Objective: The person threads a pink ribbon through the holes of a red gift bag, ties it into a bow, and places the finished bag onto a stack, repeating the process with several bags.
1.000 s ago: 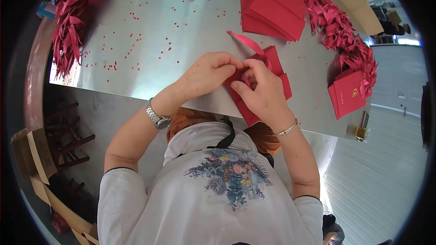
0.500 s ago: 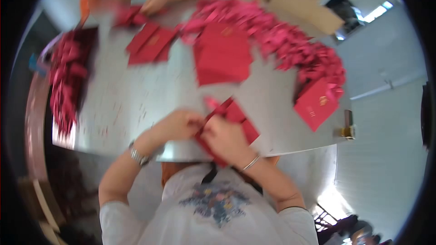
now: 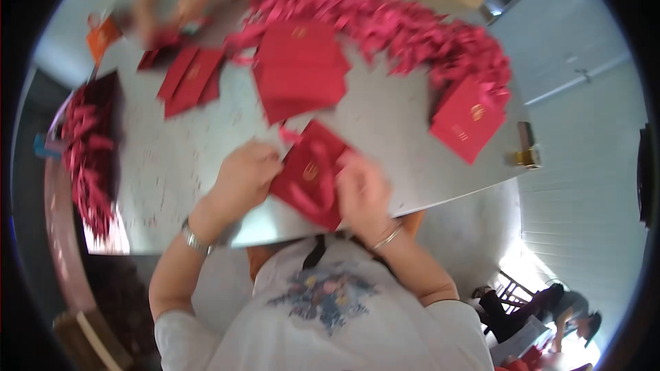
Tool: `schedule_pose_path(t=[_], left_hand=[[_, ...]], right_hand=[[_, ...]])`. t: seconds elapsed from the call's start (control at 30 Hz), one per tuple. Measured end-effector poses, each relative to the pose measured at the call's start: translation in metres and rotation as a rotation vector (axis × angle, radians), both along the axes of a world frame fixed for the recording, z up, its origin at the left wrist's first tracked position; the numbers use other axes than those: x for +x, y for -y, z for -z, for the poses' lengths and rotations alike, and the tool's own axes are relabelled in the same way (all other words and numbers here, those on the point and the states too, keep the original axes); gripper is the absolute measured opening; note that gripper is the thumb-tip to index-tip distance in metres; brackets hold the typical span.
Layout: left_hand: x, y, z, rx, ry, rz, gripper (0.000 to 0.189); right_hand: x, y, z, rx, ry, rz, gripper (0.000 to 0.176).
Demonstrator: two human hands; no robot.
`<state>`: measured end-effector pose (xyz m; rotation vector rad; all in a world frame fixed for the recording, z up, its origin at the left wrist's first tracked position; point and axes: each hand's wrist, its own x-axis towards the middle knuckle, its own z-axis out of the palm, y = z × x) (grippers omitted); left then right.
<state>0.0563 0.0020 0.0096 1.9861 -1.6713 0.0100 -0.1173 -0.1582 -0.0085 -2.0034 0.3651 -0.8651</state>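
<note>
A red paper gift bag [image 3: 295, 165] with a gold emblem lies tilted on the table in front of me. Its pink-red ribbon handle [image 3: 324, 189] loops over the front. My left hand [image 3: 249, 170] pinches the bag's left edge. At the right edge is my right hand [image 3: 364, 189], its fingers curled against the bag and partly blurred by motion. Just beyond, a stack of flat red bags [image 3: 300, 75] lies on the table, and a smaller group of red bags [image 3: 192, 81] sits to its left.
A long row of red bags with bunched ribbons [image 3: 385, 24] curves along the far side to a red bag [image 3: 469, 120] at right. More ribboned bags [image 3: 89, 158] stand at left. Opposite, a co-worker's hands [image 3: 185, 10] handle red bags. A gold-coloured object [image 3: 528, 154] sits at the right edge.
The bag has turned so its emblem and ribbon loop now show. My left hand has moved to its left edge, my right hand to its right edge. The camera view has shifted.
</note>
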Motion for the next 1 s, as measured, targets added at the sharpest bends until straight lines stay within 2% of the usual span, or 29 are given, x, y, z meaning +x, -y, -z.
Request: schedule_pose_path(t=[0.03, 0.07, 0.1, 0.17, 0.2, 0.3, 0.37, 0.53, 0.63, 0.7, 0.73, 0.8, 0.83, 0.9, 0.97, 1.0], left_hand=[[-0.001, 0.0, 0.004, -0.019, -0.036, 0.003, 0.015], [0.003, 0.002, 0.008, -0.06, -0.053, 0.011, 0.015], [0.006, 0.002, 0.013, -0.039, -0.069, -0.01, 0.015], [0.008, 0.001, 0.021, -0.037, 0.002, 0.009, 0.015], [0.007, 0.0, 0.022, -0.026, 0.004, -0.024, 0.015], [0.028, -0.015, 0.018, 0.009, 0.102, -0.19, 0.016], [0.04, -0.028, 0.021, -0.116, 0.166, -0.33, 0.013], [0.047, -0.049, 0.024, -0.04, 0.142, -0.43, 0.009], [0.046, -0.052, 0.02, 0.059, 0.012, -0.479, 0.019], [0.026, -0.041, 0.007, -0.147, 0.085, -0.521, 0.029], [0.013, -0.032, -0.002, -0.173, 0.071, -0.481, 0.038], [-0.015, -0.005, -0.004, -0.156, 0.05, -0.333, 0.037], [-0.027, 0.012, 0.003, -0.184, 0.142, -0.253, 0.032], [-0.045, 0.037, 0.001, -0.088, 0.097, -0.291, 0.03], [-0.044, 0.053, 0.016, 0.012, 0.169, -0.306, 0.04], [-0.04, 0.056, 0.022, -0.002, 0.211, -0.306, 0.031]], right_hand=[[0.004, 0.01, 0.007, 0.011, -0.081, 0.086, 0.02], [0.005, 0.015, 0.01, 0.009, -0.212, 0.061, 0.027], [0.006, 0.014, 0.019, 0.029, -0.229, 0.038, 0.027], [0.008, 0.011, 0.036, -0.46, -0.304, 0.028, 0.034], [0.009, 0.009, 0.033, -0.52, -0.334, 0.023, 0.037], [0.01, 0.008, 0.033, -0.513, -0.327, 0.026, 0.038], [0.011, 0.008, 0.031, -0.509, -0.334, 0.017, 0.038], [0.012, 0.01, 0.035, -0.597, -0.321, -0.005, 0.03], [0.012, 0.009, 0.033, -0.626, -0.315, -0.014, 0.026], [0.013, 0.009, 0.033, -0.634, -0.32, -0.006, 0.026], [0.013, 0.008, 0.033, -0.64, -0.326, 0.002, 0.026], [0.014, 0.008, 0.032, -0.641, -0.329, -0.003, 0.025], [0.014, 0.008, 0.032, -0.64, -0.33, -0.007, 0.025], [0.014, 0.008, 0.032, -0.636, -0.327, -0.016, 0.026], [0.013, 0.009, 0.032, -0.627, -0.323, -0.013, 0.026], [0.012, 0.009, 0.032, -0.634, -0.325, -0.018, 0.027]])
